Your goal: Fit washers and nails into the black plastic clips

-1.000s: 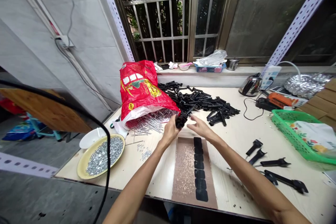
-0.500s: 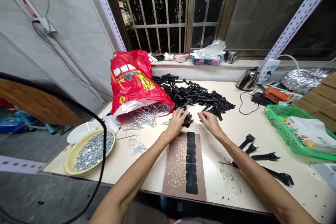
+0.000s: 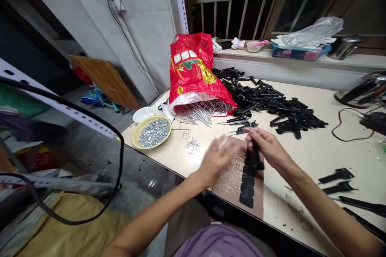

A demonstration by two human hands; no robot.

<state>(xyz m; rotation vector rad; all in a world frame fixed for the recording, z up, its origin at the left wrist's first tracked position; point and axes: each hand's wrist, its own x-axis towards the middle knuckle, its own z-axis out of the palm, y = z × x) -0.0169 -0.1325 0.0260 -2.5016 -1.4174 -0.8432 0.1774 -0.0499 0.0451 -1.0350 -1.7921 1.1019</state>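
Observation:
My right hand (image 3: 265, 144) holds a black plastic piece (image 3: 255, 156) upright over the brown board, its lower end blurred. A light, thin tip shows above those fingers. My left hand (image 3: 218, 156) hovers over the left side of the board, its fingers smeared by motion. Along the brown board (image 3: 224, 186) runs a row of black rounded squares (image 3: 247, 190), partly hidden by the held piece. Just beyond my hands lie a few black pieces with metal rods (image 3: 241, 128). Behind them spreads a large heap of black plastic parts (image 3: 265, 100).
A red bag (image 3: 196, 68) spills thin metal rods (image 3: 199, 114). To the left stand a yellow bowl of small silvery pieces (image 3: 154, 132) and a white bowl (image 3: 142, 115). Small bits (image 3: 192, 145) are scattered nearby. More black parts (image 3: 339, 180) lie at the right. A black cable (image 3: 120, 156) hangs at left.
The view has swung to the left. My right hand now has a black plastic piece over the board. My left hand has come back from the black parts toward me.

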